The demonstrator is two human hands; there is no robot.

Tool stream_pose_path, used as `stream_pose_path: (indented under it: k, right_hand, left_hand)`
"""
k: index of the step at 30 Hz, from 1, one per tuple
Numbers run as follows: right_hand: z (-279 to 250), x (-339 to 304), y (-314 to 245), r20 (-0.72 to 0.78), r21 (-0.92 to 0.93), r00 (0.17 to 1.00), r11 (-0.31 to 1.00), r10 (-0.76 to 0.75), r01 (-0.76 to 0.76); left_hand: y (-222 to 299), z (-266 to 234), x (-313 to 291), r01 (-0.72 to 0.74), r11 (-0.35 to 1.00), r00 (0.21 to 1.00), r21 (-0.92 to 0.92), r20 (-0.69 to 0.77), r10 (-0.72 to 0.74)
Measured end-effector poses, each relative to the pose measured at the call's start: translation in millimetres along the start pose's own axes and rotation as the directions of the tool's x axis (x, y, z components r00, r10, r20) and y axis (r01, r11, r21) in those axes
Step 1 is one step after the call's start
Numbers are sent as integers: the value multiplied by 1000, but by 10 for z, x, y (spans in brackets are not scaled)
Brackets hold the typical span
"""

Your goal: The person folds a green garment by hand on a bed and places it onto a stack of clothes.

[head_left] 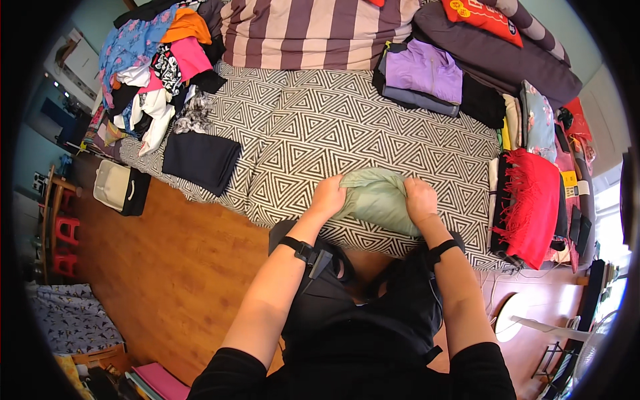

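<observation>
A pale green piece of thin fabric [379, 199] is stretched between my two hands just above the near edge of the patterned bed cover [320, 127]. What kind of garment it is, I cannot make out. My left hand [329, 195] is closed on its left end, and my right hand [421, 200] grips the right end. The cloth bunches and sags a little in the middle. To the left on the bed lies a folded dark navy cloth [201, 162], apart from both hands.
A heap of mixed clothes [150, 67] fills the far left corner. Folded clothes with a purple top [425, 70] lie at the back right. A red fringed scarf [531, 207] tops the right-hand stack. A bin [120, 187] stands on the floor left; a fan base [512, 318] is at right.
</observation>
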State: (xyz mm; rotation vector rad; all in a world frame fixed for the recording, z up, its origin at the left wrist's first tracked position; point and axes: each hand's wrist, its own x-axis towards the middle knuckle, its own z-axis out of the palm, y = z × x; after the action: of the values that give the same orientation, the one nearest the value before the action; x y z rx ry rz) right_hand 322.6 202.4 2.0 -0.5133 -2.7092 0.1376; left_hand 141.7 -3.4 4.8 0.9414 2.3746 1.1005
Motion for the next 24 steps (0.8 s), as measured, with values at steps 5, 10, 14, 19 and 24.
stream_pose_path:
  k: [5, 10, 14, 19, 24]
  right_hand:
    - [61, 40, 21, -94, -46, 996, 999, -14, 10]
    - [107, 55, 89, -80, -48, 997, 999, 21, -25]
    - [147, 42, 139, -96, 35, 993, 997, 65, -62]
    - [138, 72, 111, -80, 3, 995, 998, 60, -60]
    - [100, 50, 165, -44, 9, 994, 995, 101, -100]
  left_hand:
    - [-174, 54, 24, -126, 987, 963, 96, -226, 145]
    - [-153, 107, 99, 68, 968, 960, -242, -248, -130]
    - [-136, 93, 116, 155, 887, 960, -435, -147, -240]
    - [-141, -27, 100, 257, 721, 952, -643, 41, -303]
    - [97, -128, 62, 427, 814, 904, -393, 203, -376]
